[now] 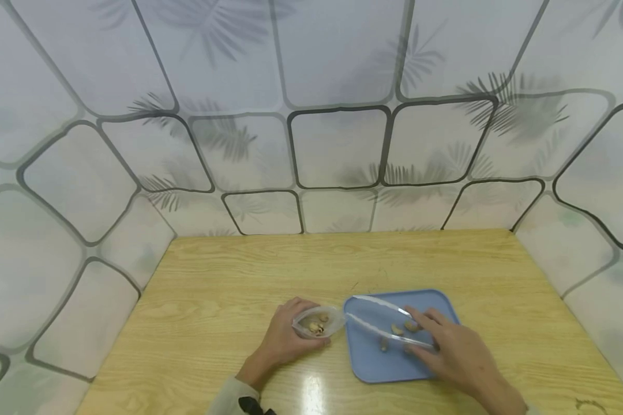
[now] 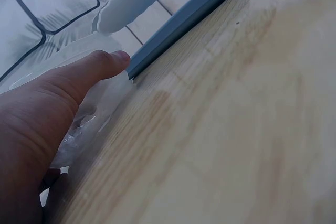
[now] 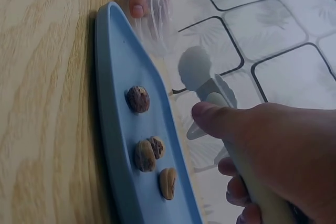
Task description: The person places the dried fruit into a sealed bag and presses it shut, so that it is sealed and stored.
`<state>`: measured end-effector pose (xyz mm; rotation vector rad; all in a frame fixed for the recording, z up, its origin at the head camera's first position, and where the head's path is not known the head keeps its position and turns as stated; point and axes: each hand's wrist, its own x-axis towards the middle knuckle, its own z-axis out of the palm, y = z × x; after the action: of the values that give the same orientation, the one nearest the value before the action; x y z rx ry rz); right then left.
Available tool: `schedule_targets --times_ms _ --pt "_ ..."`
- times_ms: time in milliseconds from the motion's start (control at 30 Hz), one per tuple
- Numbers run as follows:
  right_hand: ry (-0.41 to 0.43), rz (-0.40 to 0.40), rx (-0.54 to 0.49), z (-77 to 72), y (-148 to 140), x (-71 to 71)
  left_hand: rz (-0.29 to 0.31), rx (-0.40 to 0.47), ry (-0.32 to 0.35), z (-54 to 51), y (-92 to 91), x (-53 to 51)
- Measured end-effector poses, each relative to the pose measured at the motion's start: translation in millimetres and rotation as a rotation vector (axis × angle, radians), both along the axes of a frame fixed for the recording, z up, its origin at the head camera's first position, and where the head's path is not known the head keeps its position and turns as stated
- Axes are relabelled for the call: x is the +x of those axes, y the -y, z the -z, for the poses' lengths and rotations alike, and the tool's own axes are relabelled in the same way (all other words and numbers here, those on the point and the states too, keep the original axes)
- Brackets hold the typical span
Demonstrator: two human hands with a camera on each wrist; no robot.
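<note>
My left hand [image 1: 284, 335] grips an open-mouthed clear plastic bag [image 1: 335, 320] just left of the blue tray; several brown nuts [image 1: 315, 328] lie inside. In the left wrist view, the thumb [image 2: 100, 69] presses along the bag's side. With my right hand [image 1: 459, 353] I hold a pair of tongs [image 1: 378, 331] over the tray. Their whitish tips are apart, near the tray's left edge and the bag, and nothing shows between them. Below the tongs, several whole nuts [image 3: 145, 156] rest on the tray [image 3: 118, 77], one [image 3: 138, 99] apart from the others.
The tray [image 1: 363, 366] lies on a wood-grain table [image 1: 228, 271]. Patterned white panels [image 1: 337, 150] stand behind the table and along both its sides.
</note>
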<state>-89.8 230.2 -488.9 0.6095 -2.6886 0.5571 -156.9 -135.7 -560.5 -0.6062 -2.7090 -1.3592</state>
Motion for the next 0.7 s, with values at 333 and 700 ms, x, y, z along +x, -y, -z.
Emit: schedule_targets --times_ms 333,700 --pt "0.095 0.086 0.043 -0.2 -14.0 1.3 0.009 0.004 0.012 -1.1 0.2 0.6" --pt "0.043 0.147 0.07 4.1 -34.8 10.8 0.006 -0.007 -0.014 -0.8 -0.4 0.4"
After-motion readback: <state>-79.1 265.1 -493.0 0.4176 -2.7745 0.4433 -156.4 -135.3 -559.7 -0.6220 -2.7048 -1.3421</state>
